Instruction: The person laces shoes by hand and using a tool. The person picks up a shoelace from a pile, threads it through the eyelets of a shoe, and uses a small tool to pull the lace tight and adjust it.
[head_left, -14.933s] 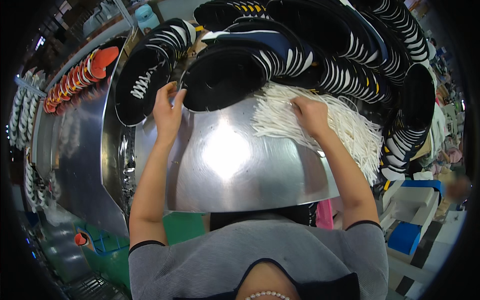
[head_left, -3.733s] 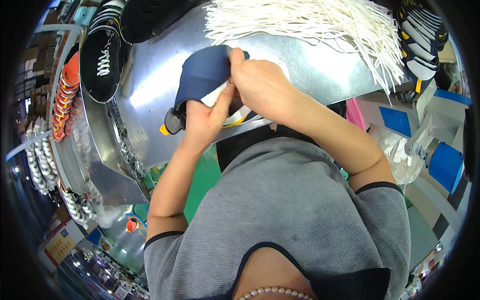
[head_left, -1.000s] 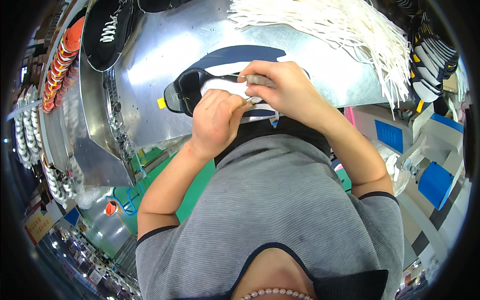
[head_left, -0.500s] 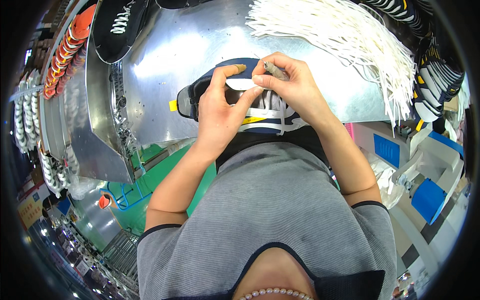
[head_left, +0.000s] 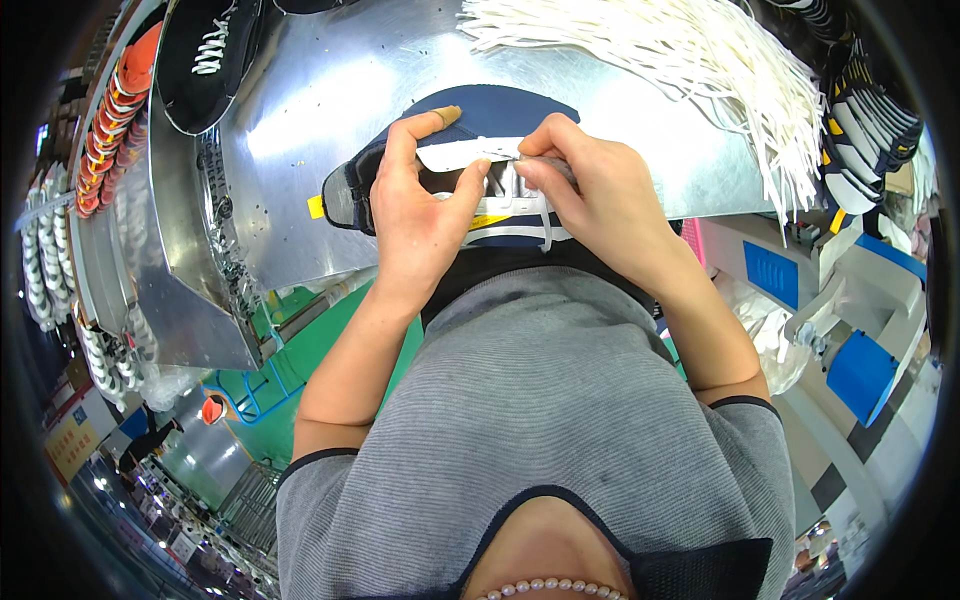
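A navy shoe upper (head_left: 510,105) with white eyelet strips lies on the metal table in front of me, its grey heel with a yellow tab toward the left. My left hand (head_left: 420,215) grips the near-facing white eyelet strip (head_left: 450,155), thumb at the shoe's opening and fingers over the navy side; one fingertip wears a tan cover. Between thumb and fingers, my right hand (head_left: 615,190) pinches a small hand tool with a wrapped handle (head_left: 560,170). Its thin metal end is at the white strip. A white shoelace (head_left: 546,225) hangs over the shoe's near side.
Loose white laces (head_left: 660,70) spread across the back right of the metal table (head_left: 320,200). A black laced shoe (head_left: 208,65) lies at the far left, beside stacked orange shoe parts (head_left: 125,110). More stacked uppers (head_left: 865,130) stand right, above a grey-and-blue machine (head_left: 860,375).
The wrapped tool has turned from pointing up to lying along the white strip, its handle now mostly inside my right hand. The strip is folded up more flatly toward me.
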